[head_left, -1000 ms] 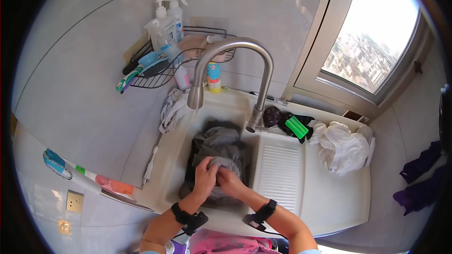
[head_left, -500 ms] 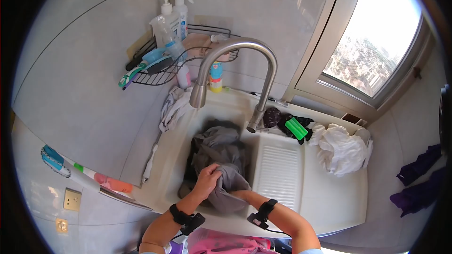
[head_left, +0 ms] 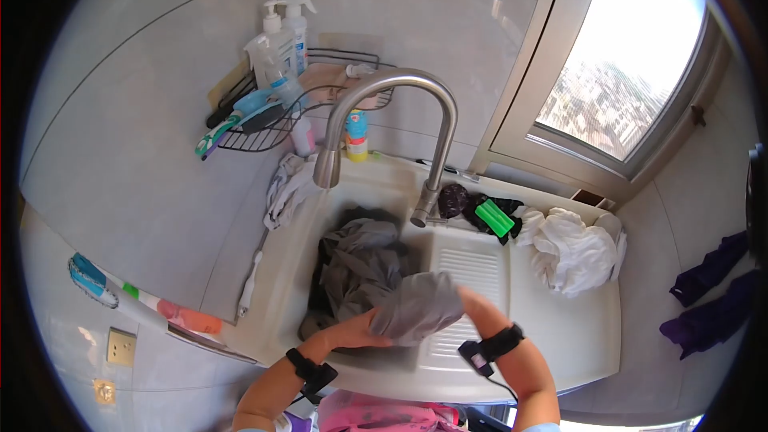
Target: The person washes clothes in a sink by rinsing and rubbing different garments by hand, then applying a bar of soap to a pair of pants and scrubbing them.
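Note:
Grey cloth [head_left: 364, 260] lies bunched in the sink basin [head_left: 288, 296], and part of it rises over the basin's right front edge. My left hand [head_left: 364, 331] is at the left underside of that raised part, its fingers mostly hidden by the fabric. My right hand is covered by the cloth; only the wrist and forearm come out on the right, above the ribbed board [head_left: 472, 272]. Both wrists wear black straps with small devices. The faucet [head_left: 400, 80] arches over the basin, its spout above the back left.
White cloth [head_left: 572, 252] and a green bar [head_left: 494, 218] on black plastic lie along the right back ledge. A wire shelf [head_left: 256, 138] with bottles and brushes hangs in the corner. Whitish cloth [head_left: 288, 196] drapes over the left edge. A window [head_left: 624, 56] stands at right.
My right hand has moved right and up, into the grey cloth, which now stretches over it towards the ribbed board. My left hand has shifted slightly right and down, its fingers now mostly covered.

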A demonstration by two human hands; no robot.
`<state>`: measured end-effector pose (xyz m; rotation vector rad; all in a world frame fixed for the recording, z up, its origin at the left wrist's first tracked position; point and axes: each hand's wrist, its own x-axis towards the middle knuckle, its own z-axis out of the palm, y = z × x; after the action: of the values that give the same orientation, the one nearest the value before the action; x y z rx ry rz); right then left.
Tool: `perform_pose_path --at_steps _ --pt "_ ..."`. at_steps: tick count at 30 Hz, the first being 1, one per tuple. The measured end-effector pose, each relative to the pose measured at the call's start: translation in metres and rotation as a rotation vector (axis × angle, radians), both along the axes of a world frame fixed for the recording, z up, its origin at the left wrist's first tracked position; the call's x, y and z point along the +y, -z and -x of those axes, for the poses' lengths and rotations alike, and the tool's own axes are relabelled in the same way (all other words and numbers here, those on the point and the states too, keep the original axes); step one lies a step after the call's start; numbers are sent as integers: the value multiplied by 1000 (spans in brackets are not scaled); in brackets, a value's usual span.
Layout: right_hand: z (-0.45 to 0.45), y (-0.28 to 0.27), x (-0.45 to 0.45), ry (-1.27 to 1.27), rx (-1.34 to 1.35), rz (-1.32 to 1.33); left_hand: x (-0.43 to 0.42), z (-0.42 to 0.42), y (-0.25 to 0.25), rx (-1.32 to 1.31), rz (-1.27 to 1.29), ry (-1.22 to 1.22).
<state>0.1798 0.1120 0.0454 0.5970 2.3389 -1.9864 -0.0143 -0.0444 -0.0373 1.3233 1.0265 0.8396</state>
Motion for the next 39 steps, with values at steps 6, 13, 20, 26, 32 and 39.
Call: perform_pose_path --at_steps 6,13,20,26,32,39 --pt "-44 -51 64 503 -339 -445 -26 63 29 466 102 -367" --pt "21 -3 41 590 251 158 -26 90 11 1250 403 -350" --pt "68 158 -13 770 -606 -120 -11 64 -10 703 -68 -488" --pt "82 125 -34 639 -335 814 0 18 -25 460 189 -189" --pt "100 12 -29 681 348 1043 36 -4 -75 1080 -415 -776" --pt "102 -32 -39 813 577 768 61 22 -100 839 -435 -877"
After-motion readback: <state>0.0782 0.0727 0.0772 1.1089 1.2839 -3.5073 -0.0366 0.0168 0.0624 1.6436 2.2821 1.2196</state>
